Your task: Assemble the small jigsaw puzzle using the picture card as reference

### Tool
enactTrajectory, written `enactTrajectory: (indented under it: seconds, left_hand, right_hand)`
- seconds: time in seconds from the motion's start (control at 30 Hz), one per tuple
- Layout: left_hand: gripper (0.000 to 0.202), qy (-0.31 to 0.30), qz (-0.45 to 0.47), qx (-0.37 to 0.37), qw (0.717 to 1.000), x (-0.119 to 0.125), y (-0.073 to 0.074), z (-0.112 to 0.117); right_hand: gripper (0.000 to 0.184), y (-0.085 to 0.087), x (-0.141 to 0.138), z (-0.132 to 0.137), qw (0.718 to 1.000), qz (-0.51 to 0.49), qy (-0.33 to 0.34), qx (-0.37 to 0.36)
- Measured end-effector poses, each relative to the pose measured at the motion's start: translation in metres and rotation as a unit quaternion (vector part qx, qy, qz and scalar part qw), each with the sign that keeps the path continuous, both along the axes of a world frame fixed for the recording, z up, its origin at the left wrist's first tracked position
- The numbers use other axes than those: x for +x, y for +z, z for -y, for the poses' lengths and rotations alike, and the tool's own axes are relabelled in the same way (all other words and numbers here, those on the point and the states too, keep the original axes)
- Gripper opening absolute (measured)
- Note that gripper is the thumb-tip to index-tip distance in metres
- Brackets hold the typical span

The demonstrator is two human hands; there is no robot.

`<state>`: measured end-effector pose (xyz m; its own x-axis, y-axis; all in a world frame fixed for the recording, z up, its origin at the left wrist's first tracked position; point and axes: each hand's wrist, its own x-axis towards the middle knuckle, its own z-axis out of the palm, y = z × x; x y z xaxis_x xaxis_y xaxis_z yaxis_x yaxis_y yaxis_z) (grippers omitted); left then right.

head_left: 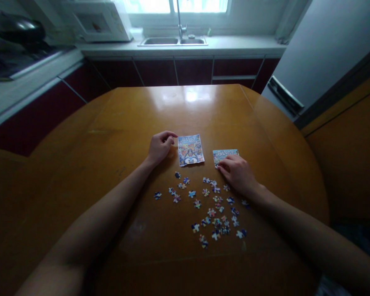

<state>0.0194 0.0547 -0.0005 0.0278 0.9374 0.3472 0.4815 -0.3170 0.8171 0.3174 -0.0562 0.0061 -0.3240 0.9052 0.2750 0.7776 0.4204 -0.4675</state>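
On the wooden table point(117, 135) lies a colourful picture card point(190, 149). My left hand point(159, 146) rests just left of it, fingers curled in a loose pinch; whether they hold anything is hidden. A partly built strip of puzzle point(223, 153) lies to the right. My right hand point(238, 173) lies palm down over its lower edge, fingers pressed flat on it. Several loose puzzle pieces point(214, 213) are scattered on the table in front of me, between my forearms.
The table's right edge curves beside a grey fridge point(323, 53). Behind the table runs a counter with a sink point(172, 40), a microwave point(95, 20) and a stove with a dark pan point(17, 28) at the far left.
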Motion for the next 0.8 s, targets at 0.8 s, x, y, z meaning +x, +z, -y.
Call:
enactTrajectory:
  seconds: [0.8]
  left_hand:
    - [0.024, 0.001, -0.018, -0.006, 1.0, 0.0, 0.001, 0.0]
  right_hand:
    - [0.02, 0.007, 0.017, -0.011, 0.996, -0.07, -0.054, 0.034]
